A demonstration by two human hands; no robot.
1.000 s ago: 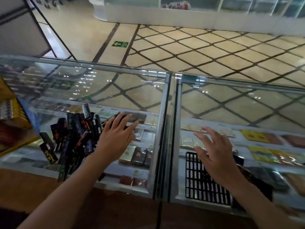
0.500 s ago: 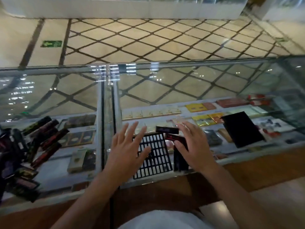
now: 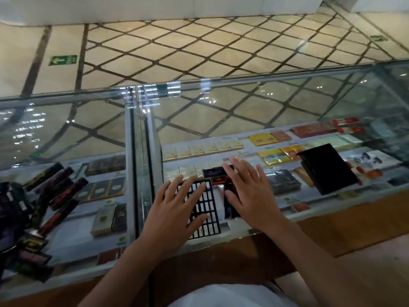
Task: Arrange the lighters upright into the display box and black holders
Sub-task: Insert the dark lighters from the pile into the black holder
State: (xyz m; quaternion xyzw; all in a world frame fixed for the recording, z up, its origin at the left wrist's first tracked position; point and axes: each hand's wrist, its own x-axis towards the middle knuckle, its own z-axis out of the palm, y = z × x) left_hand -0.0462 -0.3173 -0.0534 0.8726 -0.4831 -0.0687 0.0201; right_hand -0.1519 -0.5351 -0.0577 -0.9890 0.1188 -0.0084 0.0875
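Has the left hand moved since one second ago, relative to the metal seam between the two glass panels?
Yes. The left hand crossed the seam rightward, onto the black grid holder.

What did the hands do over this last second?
The left hand left the lighter pile and came over the black grid holder; the right hand shifted onto the lighters beside it. Both stayed open, gripping nothing. The pile looks untouched.

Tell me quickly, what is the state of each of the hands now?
Left hand: open, fingers spread over the black grid holder.
Right hand: open, holding nothing.
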